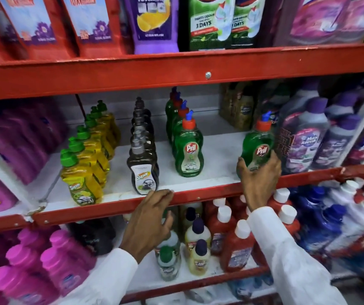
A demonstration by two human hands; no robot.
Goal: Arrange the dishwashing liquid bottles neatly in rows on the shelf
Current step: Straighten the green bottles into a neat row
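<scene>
Right hand (pixel 259 172) clamped around green Pril bottle (pixel 257 146), upright at right end of white shelf (pixel 216 155), just beside purple bottles (pixel 304 137). Left hand (pixel 149 219) empty, fingers spread, before red shelf lip (pixel 198 198). Behind: rows of yellow bottles (pixel 88 159), dark bottles (pixel 142 150), green Pril row (pixel 185 137).

Red shelf (pixel 198 198), yellow bottles (pixel 88 170) with green caps, green bottle (pixel 257 146) with red cap, white sleeves (pixel 286 249)

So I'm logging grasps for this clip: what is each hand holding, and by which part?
The right hand grips a green Pril bottle around its lower body. The left hand holds nothing.
</scene>
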